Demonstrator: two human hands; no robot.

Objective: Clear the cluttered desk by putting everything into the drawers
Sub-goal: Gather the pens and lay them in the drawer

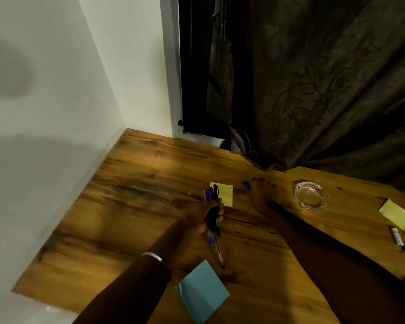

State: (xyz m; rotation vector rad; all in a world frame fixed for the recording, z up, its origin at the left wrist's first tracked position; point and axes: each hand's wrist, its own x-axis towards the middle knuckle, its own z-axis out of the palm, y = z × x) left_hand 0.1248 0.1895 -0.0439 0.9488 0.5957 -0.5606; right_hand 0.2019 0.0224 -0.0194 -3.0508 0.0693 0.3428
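**Pens gathered in the left hand**

On the grained wooden desk (150, 174), the left hand (202, 218) curls tight around a bundle of slim plastic pens (212, 213), blue and black. The right hand (263, 195) reaches toward a small blue cap (246, 184), fingers blurred; its grip cannot be told. Nearby lie square yellow notes (225, 192), blue notes (204, 292) and a round glass ashtray (310, 195).
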